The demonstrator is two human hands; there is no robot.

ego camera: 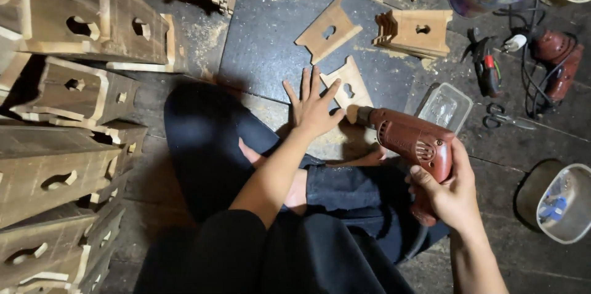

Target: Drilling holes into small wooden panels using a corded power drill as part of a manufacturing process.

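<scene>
**Drill tip meets flat wooden cutout on the floor**

The left hand [313, 106] lies flat with fingers spread, pressing a pale notched wooden plate with a keyhole slot [349, 88] onto the dark floor [258, 41]. The right hand [452, 192] wraps the grip of a red electric drill [411, 140], its tip touching that plate beside a clear plastic box [444, 107]

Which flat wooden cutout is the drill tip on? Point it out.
The cutout beside the left hand, nearest the knees. The drill in the right hand meets its lower edge; the other single cutout lies farther away, untouched.
</scene>
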